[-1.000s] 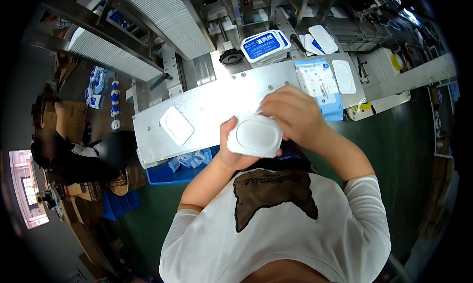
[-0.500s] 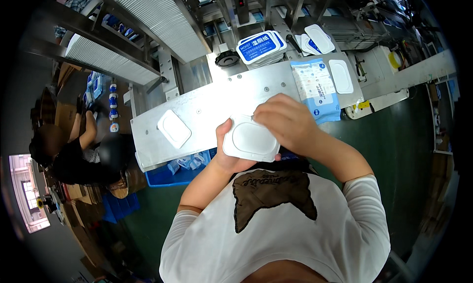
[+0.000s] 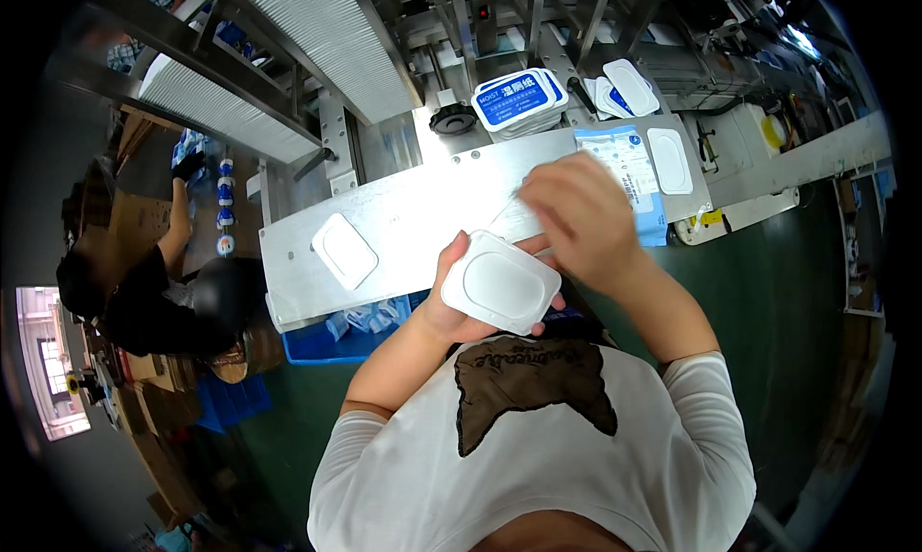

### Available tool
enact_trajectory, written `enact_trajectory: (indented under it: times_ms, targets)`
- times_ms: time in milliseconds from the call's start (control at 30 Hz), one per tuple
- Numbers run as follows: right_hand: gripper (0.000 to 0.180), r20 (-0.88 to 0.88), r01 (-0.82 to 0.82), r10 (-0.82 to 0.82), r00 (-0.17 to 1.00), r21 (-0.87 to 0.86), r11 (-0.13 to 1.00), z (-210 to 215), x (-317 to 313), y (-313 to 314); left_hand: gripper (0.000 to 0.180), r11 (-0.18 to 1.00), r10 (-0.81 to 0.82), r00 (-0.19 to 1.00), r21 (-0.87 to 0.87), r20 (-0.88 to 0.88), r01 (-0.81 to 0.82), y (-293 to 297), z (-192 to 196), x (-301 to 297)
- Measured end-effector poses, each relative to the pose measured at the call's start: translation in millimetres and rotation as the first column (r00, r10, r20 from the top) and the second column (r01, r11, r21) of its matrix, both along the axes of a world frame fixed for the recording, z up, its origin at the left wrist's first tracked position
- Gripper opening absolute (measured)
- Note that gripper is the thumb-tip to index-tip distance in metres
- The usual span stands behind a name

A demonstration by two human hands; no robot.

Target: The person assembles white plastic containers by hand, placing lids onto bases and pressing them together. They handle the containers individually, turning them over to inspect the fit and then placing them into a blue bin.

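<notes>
A white plastic wipes lid [image 3: 500, 281], rounded at the corners with a raised oval flap, rests in my left hand [image 3: 447, 302]. The thumb lies over its edge and the fingers support it from below. Just above the lid's upper right, apart from it, my right hand [image 3: 581, 220] is blurred by motion. Its fingers are curled in a pinch; a faint thin line runs from the fingertips, too blurred to name. Another white lid [image 3: 345, 251] lies on the metal plate [image 3: 413, 206] to the left. One more white lid [image 3: 669, 162] lies at the right end.
A blue and white wipes pack [image 3: 624, 172] lies beyond my right hand. Blue-labelled lids [image 3: 519, 100] are stacked at the machine, next to a black knob [image 3: 452, 120]. A blue crate [image 3: 331, 345] sits below the plate. At the left, another person [image 3: 144, 283] sits working.
My right hand has moved up and away from the lid's edge, where its fingers were pinching. The lid in my left hand has shifted slightly right and down, and tilted.
</notes>
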State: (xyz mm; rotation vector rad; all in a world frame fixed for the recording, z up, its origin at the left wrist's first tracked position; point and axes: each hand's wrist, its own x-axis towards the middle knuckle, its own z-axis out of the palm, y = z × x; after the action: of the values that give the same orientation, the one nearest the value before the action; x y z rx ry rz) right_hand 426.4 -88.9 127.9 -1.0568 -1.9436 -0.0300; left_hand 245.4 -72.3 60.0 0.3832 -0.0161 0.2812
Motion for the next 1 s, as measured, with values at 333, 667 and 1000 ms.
enact_trajectory:
  times_ms: [333,667,1000]
  targets:
    - [0.021,-0.01,-0.024,0.024,1.0,0.014,1.0,1.3,-7.9,-1.2,0.081,0.999,0.023,1.0,0.036,0.001,-0.023,2.6,3.9,-2.6]
    - [0.023,-0.065,-0.022,0.024,0.998,0.044,0.999,-1.7,-11.7,-8.6,0.081,0.992,0.064,0.993,-0.106,-0.094,-0.074,-3.9,14.0,1.0]
    - [0.021,-0.277,0.141,-0.131,0.952,0.013,0.99,10.0,9.1,-18.8,0.083,0.998,0.022,0.997,-0.052,-0.068,-0.025,2.7,17.5,4.0]
